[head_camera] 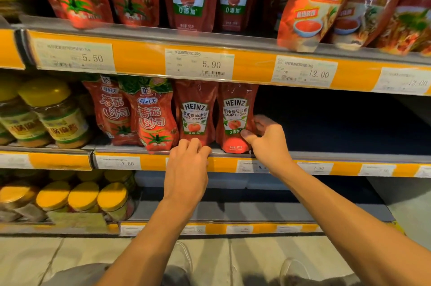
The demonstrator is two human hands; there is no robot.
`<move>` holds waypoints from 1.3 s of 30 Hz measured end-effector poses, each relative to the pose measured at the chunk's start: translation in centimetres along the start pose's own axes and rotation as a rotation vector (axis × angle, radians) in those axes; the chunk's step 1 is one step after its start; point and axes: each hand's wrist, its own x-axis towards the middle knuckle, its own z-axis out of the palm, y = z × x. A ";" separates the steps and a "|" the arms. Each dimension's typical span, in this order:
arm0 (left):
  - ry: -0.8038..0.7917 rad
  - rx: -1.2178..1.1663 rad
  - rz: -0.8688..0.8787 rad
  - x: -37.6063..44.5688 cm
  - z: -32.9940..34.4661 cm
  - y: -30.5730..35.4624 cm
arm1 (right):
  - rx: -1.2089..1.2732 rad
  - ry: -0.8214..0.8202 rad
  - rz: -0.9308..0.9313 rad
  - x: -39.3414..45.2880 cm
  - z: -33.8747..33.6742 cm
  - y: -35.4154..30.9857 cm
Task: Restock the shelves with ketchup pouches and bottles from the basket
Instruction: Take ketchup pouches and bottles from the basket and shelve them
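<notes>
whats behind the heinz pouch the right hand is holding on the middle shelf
The right hand grips the Heinz pouch at its lower right edge. Beside it the shelf runs back dark. Directly behind, the pouch itself blocks the view.

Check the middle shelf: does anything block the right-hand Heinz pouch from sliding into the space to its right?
Nothing visible does. The right hand grips the Heinz pouch at its right edge, and the middle shelf beyond it looks dark and bare.

Yellow-lidded jars (54, 111) stand left of the pouches, above orange-lidded jars (84, 197).
</notes>
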 end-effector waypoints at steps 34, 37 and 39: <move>-0.110 -0.338 -0.008 -1.8 -5.1 7.2 | -0.274 0.086 0.010 -8.6 -8.4 -2.7; -0.143 -0.387 0.072 -1.7 -7.5 11.4 | -0.318 0.101 0.069 -12.7 -13.8 -4.9; -0.175 -0.424 0.153 -1.5 -9.5 15.3 | -0.358 0.165 0.099 -16.2 -17.9 -6.6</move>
